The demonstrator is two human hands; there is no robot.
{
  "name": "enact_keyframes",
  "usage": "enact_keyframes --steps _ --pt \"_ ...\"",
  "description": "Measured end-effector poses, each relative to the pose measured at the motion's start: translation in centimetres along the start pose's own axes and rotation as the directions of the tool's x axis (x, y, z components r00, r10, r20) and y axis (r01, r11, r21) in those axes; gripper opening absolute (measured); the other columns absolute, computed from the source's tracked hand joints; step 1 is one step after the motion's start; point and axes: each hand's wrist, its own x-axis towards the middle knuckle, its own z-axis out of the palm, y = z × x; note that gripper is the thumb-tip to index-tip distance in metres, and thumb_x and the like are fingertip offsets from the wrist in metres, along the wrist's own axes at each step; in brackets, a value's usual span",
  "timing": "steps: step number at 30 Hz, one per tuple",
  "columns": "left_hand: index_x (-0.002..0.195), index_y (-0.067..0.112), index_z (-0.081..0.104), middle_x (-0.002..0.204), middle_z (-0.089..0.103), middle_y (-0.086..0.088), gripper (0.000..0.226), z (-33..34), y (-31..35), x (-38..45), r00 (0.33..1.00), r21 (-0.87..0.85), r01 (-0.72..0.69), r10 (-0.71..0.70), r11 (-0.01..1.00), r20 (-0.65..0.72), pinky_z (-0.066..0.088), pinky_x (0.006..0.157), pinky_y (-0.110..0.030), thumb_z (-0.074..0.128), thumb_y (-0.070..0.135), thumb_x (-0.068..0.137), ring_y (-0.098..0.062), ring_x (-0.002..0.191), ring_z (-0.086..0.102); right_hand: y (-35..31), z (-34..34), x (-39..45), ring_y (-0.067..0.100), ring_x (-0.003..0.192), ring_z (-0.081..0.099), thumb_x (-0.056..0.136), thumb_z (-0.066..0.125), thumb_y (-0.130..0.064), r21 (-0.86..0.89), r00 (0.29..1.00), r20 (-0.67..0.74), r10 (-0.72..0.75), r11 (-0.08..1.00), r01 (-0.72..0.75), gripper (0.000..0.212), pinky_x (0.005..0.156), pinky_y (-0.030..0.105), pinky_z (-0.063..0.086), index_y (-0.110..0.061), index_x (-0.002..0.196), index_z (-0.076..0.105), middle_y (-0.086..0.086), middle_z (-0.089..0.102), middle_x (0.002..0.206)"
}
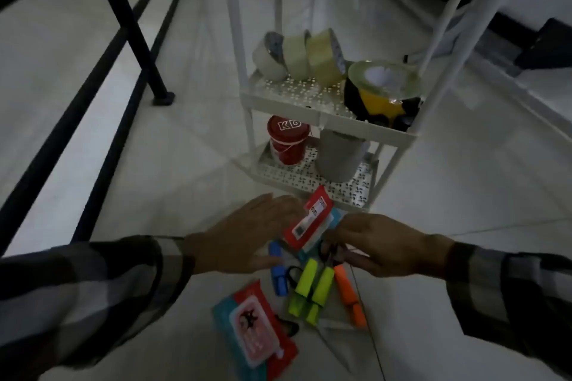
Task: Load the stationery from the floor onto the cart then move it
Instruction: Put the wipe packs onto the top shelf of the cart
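Highlighters (312, 291) under right hand (376, 243), which pinched the carded pack (309, 223); left hand (244, 235) flat open — pack could've slipped.

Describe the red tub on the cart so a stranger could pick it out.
Find the white cart and its bottom shelf. The red tub stands at its left end beside a grey cylinder; only the tub has a red lid with white letters.

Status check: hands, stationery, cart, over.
Right hand pinching red packet; left hand open beside it. Highlighters on floor. Cart ahead, path clear.
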Motion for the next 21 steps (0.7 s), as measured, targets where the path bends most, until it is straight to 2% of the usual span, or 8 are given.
enact_keyframes --steps 2,4,7,11,13,16,19,21 --pt "0.163 0.034 0.0 0.171 0.02 -0.004 0.096 0.4 0.0 0.1 0.999 -0.044 0.024 -0.022 0.999 0.039 0.023 0.125 -0.055 0.061 0.06 0.094 -0.019 0.158 0.016 -0.2 0.0 -0.2 0.014 0.094 0.063 0.106 0.049 -0.039 0.019 0.995 0.063 0.08 0.996 -0.082 0.036 0.078 0.035 0.057 -0.022 0.136 0.057 -0.003 0.069 0.111" --pt "0.164 0.034 -0.001 0.171 0.019 -0.006 0.097 1.5 0.3 -0.7 0.999 -0.099 0.044 -0.042 0.994 0.022 0.026 0.123 -0.055 0.063 0.058 0.094 -0.022 0.158 0.018 -0.3 1.0 -0.1 0.011 0.087 0.066 0.106 0.048 -0.039 0.013 0.986 0.087 0.142 0.989 -0.144 0.039 0.074 0.031 0.058 -0.023 0.141 0.052 -0.007 0.073 0.107" --pt "0.164 0.03 0.008 0.168 0.025 -0.008 0.088 2.4 0.2 -2.6 1.0 -0.075 -0.017 0.018 0.997 0.017 0.032 0.119 -0.057 0.061 0.051 0.096 -0.024 0.155 0.026 -0.1 2.3 0.9 0.013 0.085 0.07 0.107 0.045 -0.041 0.114 0.955 0.116 0.274 0.951 -0.287 0.053 0.077 0.031 0.06 -0.024 0.155 0.032 -0.001 0.074 0.118" --pt "0.161 0.02 0.023 0.167 0.03 -0.009 0.075 0.9 -0.1 -4.1 0.958 0.07 -0.208 0.189 0.976 0.215 0.034 0.12 -0.053 0.062 0.033 0.099 -0.024 0.156 0.026 -0.7 3.2 3.0 0.006 0.091 0.068 0.105 0.045 -0.048 0.301 0.9 0.201 0.386 0.85 -0.432 0.069 0.085 0.025 0.058 -0.032 0.163 0.012 -0.007 0.068 0.125" --pt "0.16 0.02 0.025 0.163 0.037 -0.01 0.072 0.1 0.3 -4.8 0.961 0.048 -0.199 0.185 0.979 0.204 0.038 0.118 -0.05 0.062 0.031 0.1 -0.025 0.153 0.031 -0.7 3.3 4.7 0.009 0.102 0.064 0.106 0.045 -0.045 0.312 0.862 0.162 0.48 0.804 -0.506 0.065 0.088 0.022 0.054 -0.036 0.163 0.014 -0.01 0.061 0.128" --pt "0.159 0.022 0.033 0.16 0.043 -0.007 0.064 -0.3 1.1 -6.3 0.97 -0.031 -0.117 0.121 0.993 0.212 0.041 0.116 -0.047 0.057 0.037 0.102 -0.023 0.149 0.038 0.1 4.5 6.8 0.021 0.113 0.065 0.106 0.041 -0.049 0.279 0.791 0.217 0.572 0.74 -0.612 0.058 0.1 0.034 0.052 -0.042 0.16 0.021 0.002 0.057 0.146" --pt "0.161 0.025 0.03 0.165 0.035 -0.006 0.061 -0.7 2.0 -7.7 0.93 -0.033 -0.157 0.159 0.987 0.332 0.032 0.122 -0.043 0.048 0.045 0.105 -0.022 0.154 0.029 -0.3 5.6 7.4 0.014 0.097 0.063 0.104 0.039 -0.053 0.292 0.755 0.334 0.564 0.7 -0.652 0.053 0.085 0.027 0.051 -0.036 0.155 0.035 -0.004 0.064 0.125" --pt "0.162 0.028 0.022 0.168 0.028 -0.006 0.064 -0.8 2.6 -8.3 0.906 -0.046 -0.161 0.166 0.986 0.389 0.029 0.122 -0.044 0.045 0.046 0.106 -0.023 0.156 0.023 -0.7 5.7 6.8 0.01 0.085 0.061 0.104 0.046 -0.05 0.306 0.779 0.24 0.579 0.717 -0.627 0.037 0.073 0.023 0.047 -0.027 0.132 0.055 -0.011 0.063 0.103"
